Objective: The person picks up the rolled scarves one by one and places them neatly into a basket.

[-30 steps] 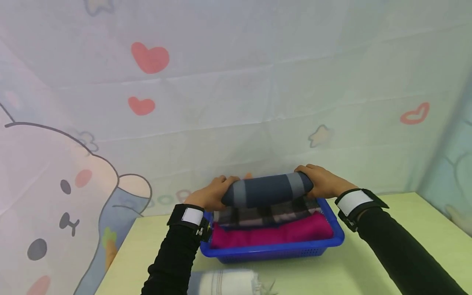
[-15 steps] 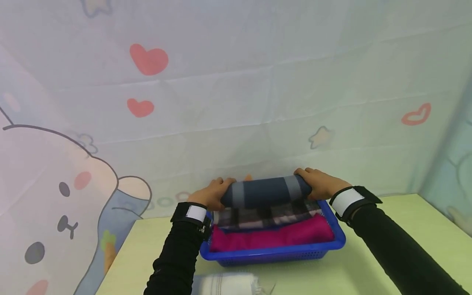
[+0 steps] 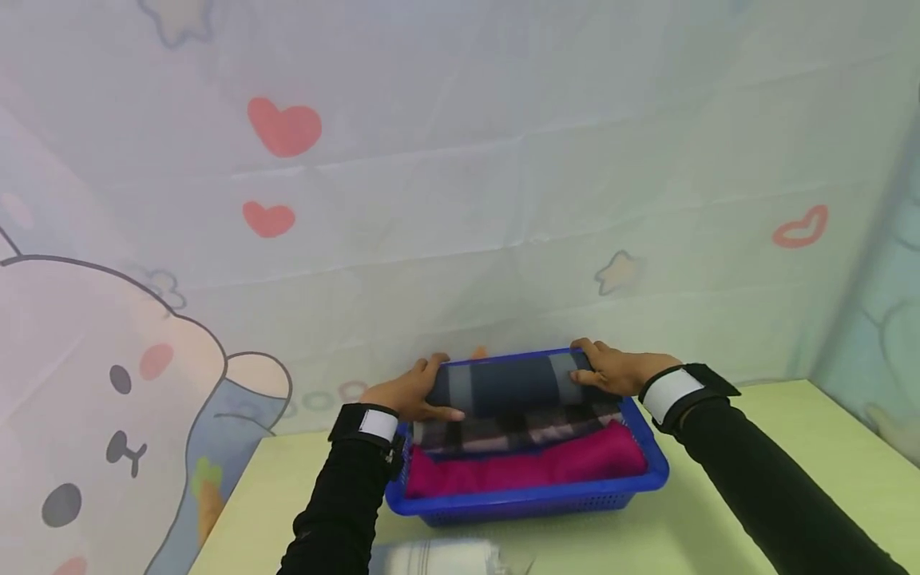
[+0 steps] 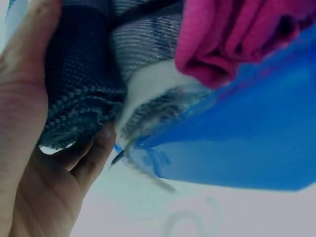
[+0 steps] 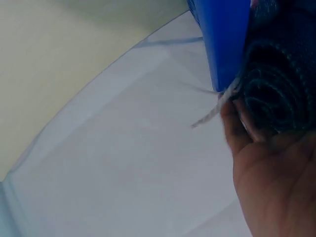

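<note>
A rolled dark blue scarf (image 3: 513, 385) with grey stripes lies along the back of a blue plastic basket (image 3: 528, 499). My left hand (image 3: 410, 391) grips its left end, thumb on the near side and fingers behind. At the other end my right hand (image 3: 611, 369) holds the roll with its thumb on the front. Both wrist views show the coiled ends of this scarf (image 4: 79, 74) inside the hands. In front of it in the basket lie a rolled plaid scarf (image 3: 517, 430) and a folded magenta cloth (image 3: 528, 465).
A rolled white cloth (image 3: 438, 557) with thin stripes and a fringe lies on the pale yellow table (image 3: 776, 463), nearer than the basket. A printed fabric backdrop (image 3: 460, 200) hangs right behind the table's far edge.
Both hands have lowered the dark blue scarf into the back of the basket, so the far rim now shows behind it. Both thumbs have come round to its near side.
</note>
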The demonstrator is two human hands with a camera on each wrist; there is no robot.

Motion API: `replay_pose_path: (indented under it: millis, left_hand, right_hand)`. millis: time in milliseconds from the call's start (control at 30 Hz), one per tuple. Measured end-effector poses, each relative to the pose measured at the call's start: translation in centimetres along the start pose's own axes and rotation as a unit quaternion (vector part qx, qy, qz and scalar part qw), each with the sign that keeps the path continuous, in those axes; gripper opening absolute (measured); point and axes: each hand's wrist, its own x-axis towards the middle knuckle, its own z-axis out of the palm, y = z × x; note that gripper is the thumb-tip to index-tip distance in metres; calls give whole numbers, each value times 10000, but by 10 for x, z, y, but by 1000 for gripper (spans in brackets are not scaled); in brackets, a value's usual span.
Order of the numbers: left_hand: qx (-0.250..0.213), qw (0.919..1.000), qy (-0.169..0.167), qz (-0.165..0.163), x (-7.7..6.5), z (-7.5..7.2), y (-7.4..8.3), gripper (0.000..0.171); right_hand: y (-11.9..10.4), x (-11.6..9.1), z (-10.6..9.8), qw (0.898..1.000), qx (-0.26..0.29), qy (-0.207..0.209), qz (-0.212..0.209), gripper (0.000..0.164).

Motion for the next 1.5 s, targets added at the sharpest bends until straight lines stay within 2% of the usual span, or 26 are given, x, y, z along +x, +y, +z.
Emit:
replay_pose_path:
  millis: [133,333,400,533,667,733,933,1100,1200,1367,1433,1500]
  left_hand:
    - [-196,9998,-79,-1,-4,-2,-1,85]
    - [-313,9993,-196,87,-11,-9,1,61]
    - [-241,9995,-190,98,-11,-10,2,57]
    - [-18,9999,-133,36,-7,-9,0,56]
    - [-35,9999,-111,34,-7,-7,-1,55]
    - [-127,9998,-105,92,-8,-7,-1,55]
    - [-254,9995,-122,157,-12,-6,0,54]
    - [25,9998,-173,18,-14,-8,7,55]
    - [363,9992,-153,-73,-18,-12,13,57]
    - [671,9977,61,70,-25,-20,18,63]
    - [721,9971,169,184,-28,-22,17,64]
    - [785,9963,222,269,-31,-23,16,65]
  right_hand:
    - [-4,-2,2,9997,239,-25,-30,56]
    - [4,-6,6,9982,447,341,200,59]
    - [7,-6,7,9980,402,472,134,58]
    - [2,-5,6,9965,-196,794,-182,52]
    - [-5,-3,5,9853,-1164,1214,-292,50]
    - [-7,-3,4,9815,-1418,1264,-247,52]
    - [-14,-4,5,9827,-1440,1159,-106,53]
    - [-21,-8,2,9813,-1603,1068,68,49]
    - [-26,-12,1,9713,-2039,1193,290,53]
    - [-36,-16,1,9412,-2855,1767,376,60]
    - [-42,-16,1,9354,-2947,1937,269,62]
    - [-47,-16,2,9346,-2931,2012,129,65]
